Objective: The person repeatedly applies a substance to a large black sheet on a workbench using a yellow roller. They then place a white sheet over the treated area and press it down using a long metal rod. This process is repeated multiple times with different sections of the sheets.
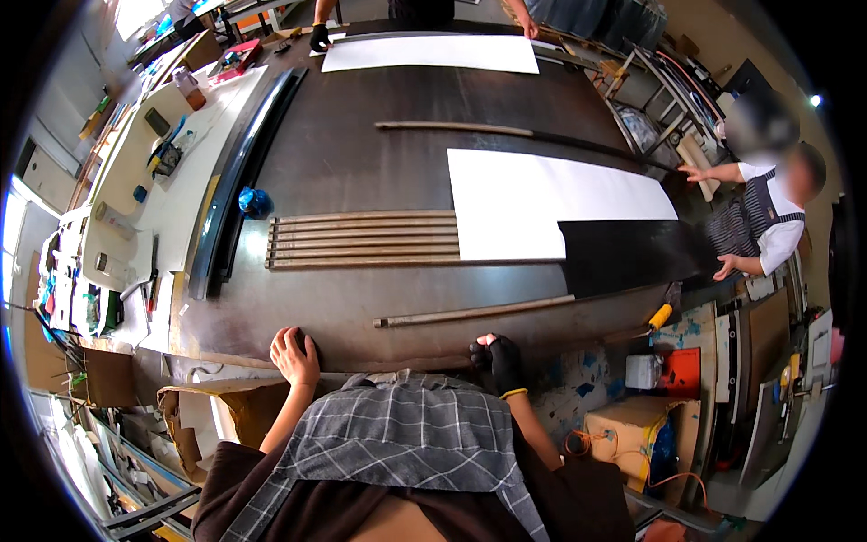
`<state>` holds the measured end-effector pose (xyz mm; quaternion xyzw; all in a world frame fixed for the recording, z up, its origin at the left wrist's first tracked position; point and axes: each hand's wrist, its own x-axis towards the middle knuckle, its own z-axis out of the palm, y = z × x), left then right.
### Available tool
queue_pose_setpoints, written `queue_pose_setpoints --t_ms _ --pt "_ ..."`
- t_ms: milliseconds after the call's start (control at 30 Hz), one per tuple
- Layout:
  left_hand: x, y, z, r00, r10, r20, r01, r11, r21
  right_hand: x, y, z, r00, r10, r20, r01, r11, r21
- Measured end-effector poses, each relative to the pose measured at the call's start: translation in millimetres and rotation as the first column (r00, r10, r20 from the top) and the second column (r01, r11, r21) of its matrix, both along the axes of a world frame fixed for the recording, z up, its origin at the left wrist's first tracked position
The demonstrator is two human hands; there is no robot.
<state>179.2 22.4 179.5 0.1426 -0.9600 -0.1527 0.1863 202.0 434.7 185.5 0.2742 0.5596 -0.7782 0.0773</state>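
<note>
My bare left hand [294, 358] rests on the near edge of the dark table [343, 172], its fingers laid out on the surface and holding nothing. Further right along that edge is my right hand [499, 365], in a black glove with bared fingertips. Its fingers are curled in, and whatever they may hold is hidden. Just beyond it lies a single brownish bar [474, 312], apart from both hands. Past that, several similar bars [361, 238] lie side by side, their right ends meeting a white sheet [515, 199]. A black sheet [619, 257] lies partly beneath the white one.
A co-worker [763, 217] stands at the right, one hand by a long bar [452, 126]. Another person's hands touch a white sheet [429, 56] at the far edge. Dark metal profiles [244, 190] and a blue ball-like bundle [255, 202] lie left. A yellow-handled tool [660, 316] sits right.
</note>
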Motion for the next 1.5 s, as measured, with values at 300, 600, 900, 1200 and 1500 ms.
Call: queue_pose_setpoints --t_ms 300,600,900,1200,1500 --pt "-10 12 -5 0.999 0.033 -0.021 -0.028 0.983 0.179 1 -3 28 0.992 0.125 -0.019 -0.123 0.990 0.074" --pt "-58 158 33 0.880 -0.455 -0.139 0.474 0.864 0.169 3 20 55 0.835 0.531 -0.143 -0.356 0.720 0.596" --pt "-151 335 29 0.643 -0.765 -0.022 0.756 0.631 0.172 -109 72 71 0.775 0.441 -0.452 0.306 0.364 0.880" --pt "-143 363 26 0.683 -0.647 0.339 0.681 0.732 0.023 -179 151 2 0.936 0.341 -0.086 0.138 -0.133 0.981" --pt "-140 362 -1 0.839 -0.453 0.301 0.496 0.865 -0.079 -173 362 14 0.999 -0.036 0.013 -0.021 -0.231 0.973"
